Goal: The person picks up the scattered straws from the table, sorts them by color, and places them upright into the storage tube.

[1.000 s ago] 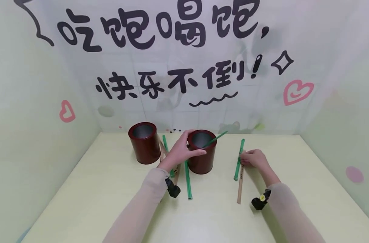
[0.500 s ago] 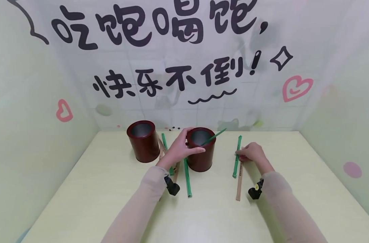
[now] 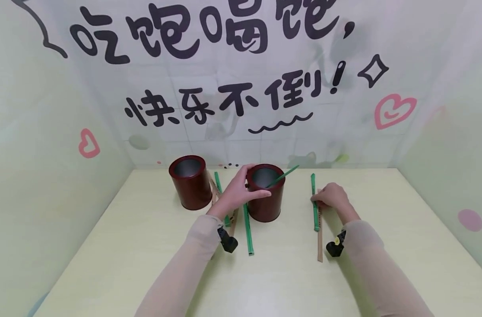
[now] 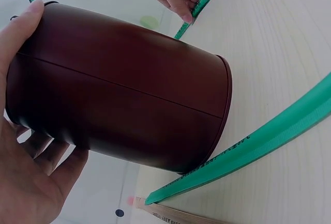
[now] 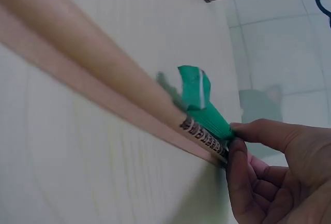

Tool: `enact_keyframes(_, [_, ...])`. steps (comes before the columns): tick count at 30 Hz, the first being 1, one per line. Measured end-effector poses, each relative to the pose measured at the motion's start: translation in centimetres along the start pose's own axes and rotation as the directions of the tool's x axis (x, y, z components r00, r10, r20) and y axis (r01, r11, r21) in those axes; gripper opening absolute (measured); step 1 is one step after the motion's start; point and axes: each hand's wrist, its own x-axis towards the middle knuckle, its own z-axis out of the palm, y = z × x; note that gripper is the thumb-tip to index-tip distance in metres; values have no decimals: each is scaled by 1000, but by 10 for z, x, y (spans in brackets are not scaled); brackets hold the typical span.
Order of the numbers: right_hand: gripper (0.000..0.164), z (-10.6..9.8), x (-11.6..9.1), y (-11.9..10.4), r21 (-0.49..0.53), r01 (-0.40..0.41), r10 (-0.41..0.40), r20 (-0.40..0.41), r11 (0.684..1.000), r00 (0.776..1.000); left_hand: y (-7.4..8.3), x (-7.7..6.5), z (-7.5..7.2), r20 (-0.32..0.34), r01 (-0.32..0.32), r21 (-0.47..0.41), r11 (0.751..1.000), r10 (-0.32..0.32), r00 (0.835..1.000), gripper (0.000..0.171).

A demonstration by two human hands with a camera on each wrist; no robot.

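Observation:
My left hand (image 3: 237, 193) grips a dark red can (image 3: 266, 203) around its upper part, thumb across the front and fingers on the far side. The can stands upright on the table, with one thin green stick (image 3: 288, 172) leaning out of its mouth. To its right, my right hand (image 3: 333, 196) pinches a long green wrapped stick (image 3: 315, 215) between thumb and index finger, low over the tabletop. A brown wrapped stick (image 3: 320, 242) with black print lies close beside the green one. In the right wrist view the green wrapper's end (image 5: 195, 87) points away from the fingertips.
A second dark red can (image 3: 190, 189) stands at the back left. Between the cans lie several green and brown sticks, partly hidden by the left forearm; one green stick (image 3: 248, 233) lies in front of the gripped can. A printed cloth wall (image 3: 225, 145) closes the back.
My right hand has shifted slightly, and the green stick at its fingers has turned, its near end swinging right towards the brown stick. The brown stick has turned too. My left hand keeps its grip.

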Motion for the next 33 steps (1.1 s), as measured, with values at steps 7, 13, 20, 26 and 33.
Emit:
enact_keyframes(7, [25,-8,1,8,351,-92,55,116,932,992,3,5,0,-1,-6,7,1000,6,1000,89])
enact_keyframes(13, [33,-12,-4,11,498,-110,13,195,860,981,4,3,1,4,6,-1,1000,-6,1000,92])
enact_keyframes(20, [24,-14,-15,5,634,-90,-59,211,768,976,2,-3,1,-3,2,3,1000,-2,1000,91])
enact_keyframes(26, [11,-20,-26,-7,692,-54,-117,198,720,973,0,-4,0,-3,22,9,1000,-22,1000,92])
enact_keyframes(33, [7,-34,-35,-29,788,66,-180,57,612,982,2,0,0,-3,14,6,1000,-14,1000,92])
